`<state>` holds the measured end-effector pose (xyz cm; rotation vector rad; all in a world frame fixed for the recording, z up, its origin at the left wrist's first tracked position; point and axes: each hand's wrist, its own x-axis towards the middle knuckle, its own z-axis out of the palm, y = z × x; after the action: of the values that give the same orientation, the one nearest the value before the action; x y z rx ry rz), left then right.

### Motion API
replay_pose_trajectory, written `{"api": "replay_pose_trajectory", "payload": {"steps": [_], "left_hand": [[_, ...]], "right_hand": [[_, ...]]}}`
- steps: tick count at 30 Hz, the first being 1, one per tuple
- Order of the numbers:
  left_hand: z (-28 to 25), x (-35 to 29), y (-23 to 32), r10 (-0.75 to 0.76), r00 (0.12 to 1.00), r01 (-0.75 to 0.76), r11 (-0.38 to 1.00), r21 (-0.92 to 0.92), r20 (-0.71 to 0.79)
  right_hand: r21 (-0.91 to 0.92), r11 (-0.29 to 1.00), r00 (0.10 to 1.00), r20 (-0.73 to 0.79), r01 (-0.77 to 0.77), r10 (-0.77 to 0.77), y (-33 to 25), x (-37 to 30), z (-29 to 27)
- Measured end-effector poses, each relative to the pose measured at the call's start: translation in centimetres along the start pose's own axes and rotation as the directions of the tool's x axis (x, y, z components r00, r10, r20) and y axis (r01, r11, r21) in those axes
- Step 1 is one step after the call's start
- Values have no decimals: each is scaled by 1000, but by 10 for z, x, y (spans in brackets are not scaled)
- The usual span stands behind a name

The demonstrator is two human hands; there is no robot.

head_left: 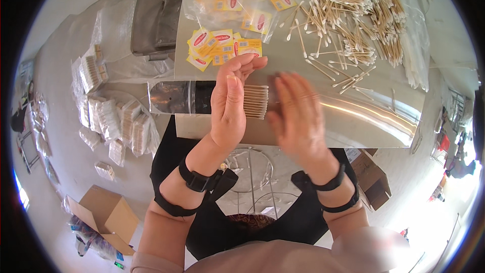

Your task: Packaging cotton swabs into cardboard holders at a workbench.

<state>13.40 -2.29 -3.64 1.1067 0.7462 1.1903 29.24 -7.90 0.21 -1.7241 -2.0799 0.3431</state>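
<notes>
A flat bundle of cotton swabs (256, 102) lies over the near part of the metal table, its white tips in an even row facing right. My left hand (230, 103) is cupped across the bundle, thumb upward, and hides its middle. Left of that hand, a black and clear plastic sleeve (177, 97) stretches out in line with the swabs; where the two meet is hidden. My right hand (298, 114), smeared by motion, is just right of the swab tips with its fingers stretched out. Nothing shows in it.
A large heap of loose cotton swabs (353, 15) covers the table's (303, 131) far right. Yellow and white paper cards (222, 45) lie beyond my left hand, some inside a clear bag. A grey bin (156, 20) stands far left. Packed swab bundles (108, 116) and an open carton (108, 212) are at left.
</notes>
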Motion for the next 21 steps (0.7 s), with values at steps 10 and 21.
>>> {"api": "replay_pose_trajectory", "payload": {"steps": [10,21], "left_hand": [[-1,2,11,-33,993,33,999,-5,-113],[-72,-1,80,-196,971,166,141,976,-137]], "right_hand": [[-147,989,983,184,26,2,-28,3,29],[-147,988,979,202,53,-23,-47,17,38]]}}
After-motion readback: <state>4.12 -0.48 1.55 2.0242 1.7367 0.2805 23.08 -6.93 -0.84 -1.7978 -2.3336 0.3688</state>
